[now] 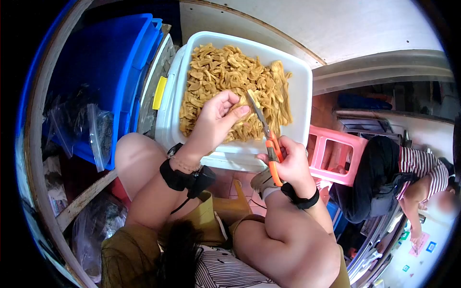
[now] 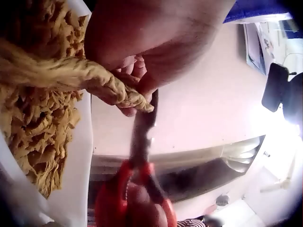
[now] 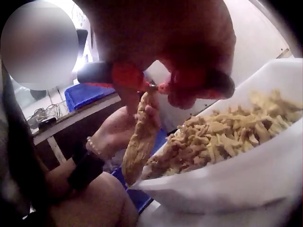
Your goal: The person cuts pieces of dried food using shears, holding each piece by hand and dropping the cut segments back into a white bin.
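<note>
At my left sits a blue crate, close enough to crowd that elbow. In front of me stands the white tub; its raised rim lies between my wrists and what is inside, so I have to reach over it. A pink stool beyond the tub's right edge takes up room on that side. Filling much of the tub is a tan heap of cut pieces, which I'd judge light and soft, easily scooped.

My left hand is over the heap, pinching a strip near its end. My right hand grasps the scissors by their orange handles, stiff and the best place to hold them. The strip meets the blades at its tip; it looks limp, wrinkled and maybe slightly slippery, likely to bend or tear, so I'd pinch near the blades, fingertips clear.
</note>
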{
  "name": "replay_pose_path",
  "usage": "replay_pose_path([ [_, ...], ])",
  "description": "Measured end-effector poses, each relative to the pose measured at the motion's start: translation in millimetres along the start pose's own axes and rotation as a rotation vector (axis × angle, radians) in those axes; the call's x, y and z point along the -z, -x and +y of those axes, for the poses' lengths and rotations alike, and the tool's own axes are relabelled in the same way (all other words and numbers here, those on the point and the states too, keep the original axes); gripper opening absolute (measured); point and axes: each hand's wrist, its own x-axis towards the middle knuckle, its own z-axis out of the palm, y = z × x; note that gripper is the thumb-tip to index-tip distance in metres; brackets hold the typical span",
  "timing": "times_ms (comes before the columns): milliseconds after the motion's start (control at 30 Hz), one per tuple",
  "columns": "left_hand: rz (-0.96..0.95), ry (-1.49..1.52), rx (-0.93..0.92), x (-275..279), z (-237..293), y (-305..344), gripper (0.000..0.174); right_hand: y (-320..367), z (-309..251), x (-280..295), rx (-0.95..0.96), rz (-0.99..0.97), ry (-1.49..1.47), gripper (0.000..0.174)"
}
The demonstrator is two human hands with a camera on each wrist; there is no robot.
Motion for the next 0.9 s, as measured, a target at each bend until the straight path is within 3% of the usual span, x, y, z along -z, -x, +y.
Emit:
replay_pose_path([
  [167, 0.013, -0.025, -0.014, 3.3, 10.1, -0.1, 0.011, -0.9, -0.2, 0.4, -0.02, 0.003, 0.01, 0.049],
  [233, -0.18, -0.253, 0.026, 7.2, 18.0, 2.3, 0.011, -0.7, -4.4, 4.3, 0.022, -0.003, 0.117, 0.053],
  [333, -0.172, -0.378, -0.043, -4.6, 17.0, 8.5, 0.012, -0.9, 4.9, 2.2, 0.104, 0.034, 0.167, 0.054],
  [467, -0.144, -0.348, -0.078, -2.0, 1.0, 6.5, 0.011, -1.3, 2.3, -1.0, 0.067, 0.016, 0.119, 0.056],
  [533, -0.141, -0.363, -0.013, 0.6, 0.6, 4.8, 0.01, -2.0, -1.4, 0.0, 0.007, -0.044, 0.062, 0.046],
  [633, -0.11, -0.299, -0.068, 4.5, 0.4, 1.3, 0.011, 0.2, 9.8, -6.2, -0.046, -0.017, -0.046, 0.036],
  [733, -0.145, -0.349, -0.05, 6.7, 10.3, 2.0, 0.011, 0.4, 2.1, 2.7, -0.059, 0.002, 0.007, 0.031],
  [767, -0.147, -0.35, -0.049, 5.5, 11.7, 1.6, 0.011, 1.5, 7.8, 2.0, -0.061, 0.004, 0.005, 0.031],
  [833, 0.032, -0.187, -0.006, 2.2, 13.2, -0.8, 0.009, 2.6, 21.0, 0.5, -0.063, 0.03, -0.073, 0.036],
  [900, 0.035, -0.114, -0.007, 6.3, 8.2, -4.1, 0.009, 1.7, 21.5, 4.2, -0.021, 0.028, -0.033, 0.039],
])
